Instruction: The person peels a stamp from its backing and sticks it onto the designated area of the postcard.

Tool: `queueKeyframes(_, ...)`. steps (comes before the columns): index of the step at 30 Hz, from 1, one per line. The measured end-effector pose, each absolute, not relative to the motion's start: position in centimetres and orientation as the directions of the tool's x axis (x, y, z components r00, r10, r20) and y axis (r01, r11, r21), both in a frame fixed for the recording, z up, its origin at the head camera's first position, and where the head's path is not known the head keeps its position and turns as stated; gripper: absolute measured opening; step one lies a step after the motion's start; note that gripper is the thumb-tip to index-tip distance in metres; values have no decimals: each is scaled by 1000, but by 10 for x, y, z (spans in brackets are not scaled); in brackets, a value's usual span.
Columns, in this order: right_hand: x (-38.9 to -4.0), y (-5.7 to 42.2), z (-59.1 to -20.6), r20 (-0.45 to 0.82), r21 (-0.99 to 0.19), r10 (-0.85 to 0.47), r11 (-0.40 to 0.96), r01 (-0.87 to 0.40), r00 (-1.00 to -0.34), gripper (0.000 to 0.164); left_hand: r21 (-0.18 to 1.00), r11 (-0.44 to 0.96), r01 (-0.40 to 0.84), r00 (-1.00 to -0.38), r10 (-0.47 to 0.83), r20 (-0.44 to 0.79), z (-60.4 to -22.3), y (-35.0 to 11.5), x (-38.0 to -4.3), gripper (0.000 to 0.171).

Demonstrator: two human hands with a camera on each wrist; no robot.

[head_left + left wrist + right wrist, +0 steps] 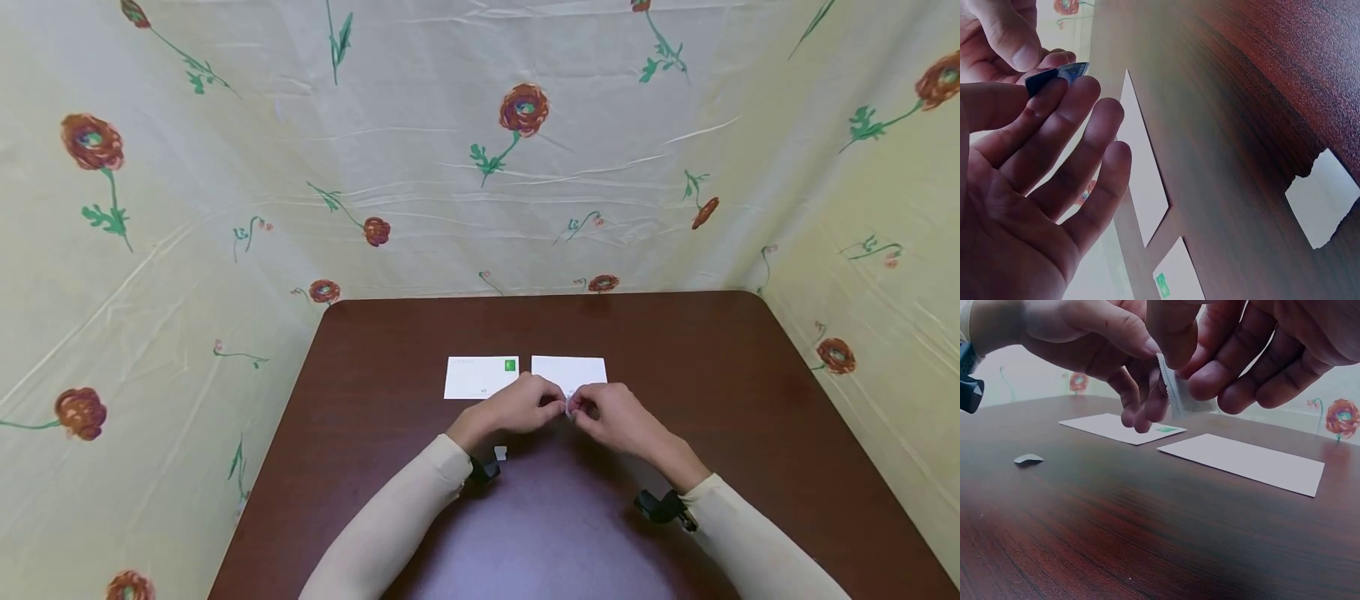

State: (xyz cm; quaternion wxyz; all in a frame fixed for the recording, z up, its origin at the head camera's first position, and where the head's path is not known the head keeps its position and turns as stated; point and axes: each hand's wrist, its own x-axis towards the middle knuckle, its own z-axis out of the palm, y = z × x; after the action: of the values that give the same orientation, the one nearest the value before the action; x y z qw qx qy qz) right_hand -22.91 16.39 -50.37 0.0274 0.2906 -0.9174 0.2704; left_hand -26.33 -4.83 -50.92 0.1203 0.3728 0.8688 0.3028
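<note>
Between my two hands is a small postage stamp [1177, 394] with a toothed edge, held up over the table. It shows dark blue in the left wrist view. My left hand [521, 406] pinches it between thumb and index finger, the other fingers spread loosely. From the other side, the right hand [618, 418] pinches it with thumb and fingertips, which cover part of it. Just beyond the hands lies a plain white envelope [577, 367]. To its left is a second white envelope [476, 377] bearing a green stamp [510, 365] in its upper right corner.
A small torn piece of white paper [500, 452] lies on the brown table [675, 333], close to the left wrist. Flower-printed cloth [420, 150] hangs behind the table and along both sides. Each wrist wears a black camera.
</note>
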Motion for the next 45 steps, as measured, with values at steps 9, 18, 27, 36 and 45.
queueKeyframes(9,-232,164,-502,220,-474,-514,687,-551,-829,5,615,533,581,-696,717,36,-509,-49,-265,16)
queueKeyframes(18,-232,162,-499,175,-501,-500,696,-514,-848,6,595,537,598,-701,710,63,-508,-49,-266,13)
queueKeyframes(27,-230,161,-500,176,-497,-492,703,-508,-853,6,603,541,587,-710,701,62,-511,-49,-265,12)
queueKeyframes(36,-230,160,-501,182,-472,-479,724,-503,-859,5,603,532,595,-704,707,70,-513,-50,-265,12)
queueKeyframes(45,-230,162,-501,172,-483,-463,730,-484,-870,6,605,534,590,-705,706,65,-514,-50,-265,12)
